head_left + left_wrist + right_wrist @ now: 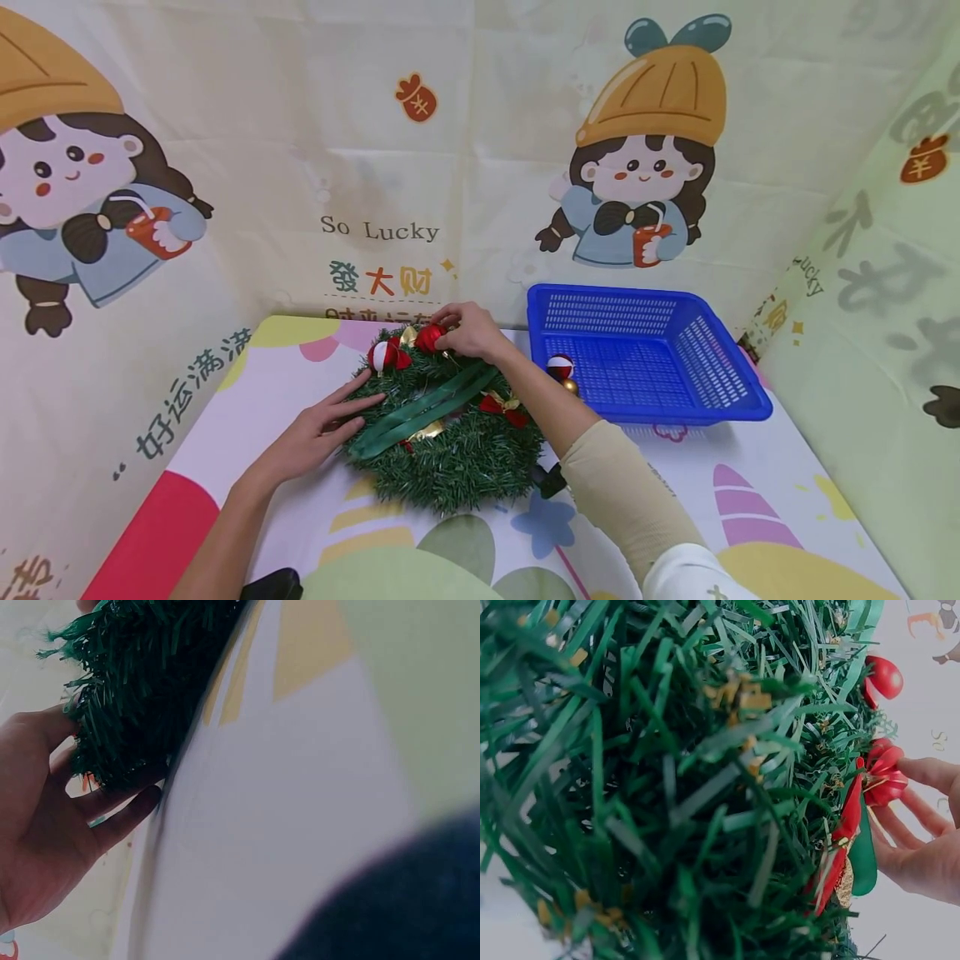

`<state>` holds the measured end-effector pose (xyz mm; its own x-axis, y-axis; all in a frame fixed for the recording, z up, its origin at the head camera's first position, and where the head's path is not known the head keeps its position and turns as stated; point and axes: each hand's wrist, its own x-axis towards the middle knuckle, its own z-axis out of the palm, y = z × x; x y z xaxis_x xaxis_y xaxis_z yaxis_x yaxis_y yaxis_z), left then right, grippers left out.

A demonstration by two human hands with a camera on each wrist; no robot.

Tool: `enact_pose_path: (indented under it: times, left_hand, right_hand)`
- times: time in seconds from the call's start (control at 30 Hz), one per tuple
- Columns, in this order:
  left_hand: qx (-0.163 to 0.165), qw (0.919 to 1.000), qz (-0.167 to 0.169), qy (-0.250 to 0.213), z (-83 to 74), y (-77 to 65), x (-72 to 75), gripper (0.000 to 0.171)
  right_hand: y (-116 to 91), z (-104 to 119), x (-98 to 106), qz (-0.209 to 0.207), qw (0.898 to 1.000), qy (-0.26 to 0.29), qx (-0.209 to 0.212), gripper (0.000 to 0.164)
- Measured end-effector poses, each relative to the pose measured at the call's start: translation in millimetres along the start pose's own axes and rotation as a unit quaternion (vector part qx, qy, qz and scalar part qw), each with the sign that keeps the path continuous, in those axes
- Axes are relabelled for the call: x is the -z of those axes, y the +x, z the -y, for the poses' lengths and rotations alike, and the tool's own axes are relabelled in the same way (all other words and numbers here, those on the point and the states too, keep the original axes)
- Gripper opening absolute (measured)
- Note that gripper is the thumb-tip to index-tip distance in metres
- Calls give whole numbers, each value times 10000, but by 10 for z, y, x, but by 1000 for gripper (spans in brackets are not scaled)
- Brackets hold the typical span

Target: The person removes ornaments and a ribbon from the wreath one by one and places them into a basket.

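The wreath point(457, 479) lies flat just left of the lower centre of the head view, and it looks light and springy: its plastic-looking needles should give under pressure, so the firmer hold is probably deep in the ring. At its upper edge, the right hand point(474, 332) pinches a ribbed, glossy red ornament point(430, 337) between thumb and fingers; that piece seems light, smooth enough to slip and possibly easy to dent, best held lightly around its sides. The left hand point(318, 429) has its fingers spread apart, touching the wreath's left edge without clamping. A smooth dark-green ribbon point(423, 412), likely limp, slants across the ring's middle, and a red bow point(504, 407) with gold sits at its right. Right of centre, the stiff-looking blue lattice basket point(697, 414) holds 2 round balls point(560, 367), 1 red-and-white, 1 gold.
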<state>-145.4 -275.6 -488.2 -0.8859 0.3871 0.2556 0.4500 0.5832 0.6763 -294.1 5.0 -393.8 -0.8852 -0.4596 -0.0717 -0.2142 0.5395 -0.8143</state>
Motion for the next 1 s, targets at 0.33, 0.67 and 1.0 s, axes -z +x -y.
enact_pose_path:
  times: [0.33,0.67,1.0]
  left_hand:
    - [-37,10000,12,-23,-13,-8,3,44]
    - [-64,10000,-17,33,-25,1,-1,44]
    - [-83,9999,-24,68,-7,5,-8,44]
  right_hand:
    - [-66,26,28,89,9993,376,-8,38]
    - [-138,14,121,58,9976,690,-44,40]
    - [-228,6,233,20,9945,1041,124,43]
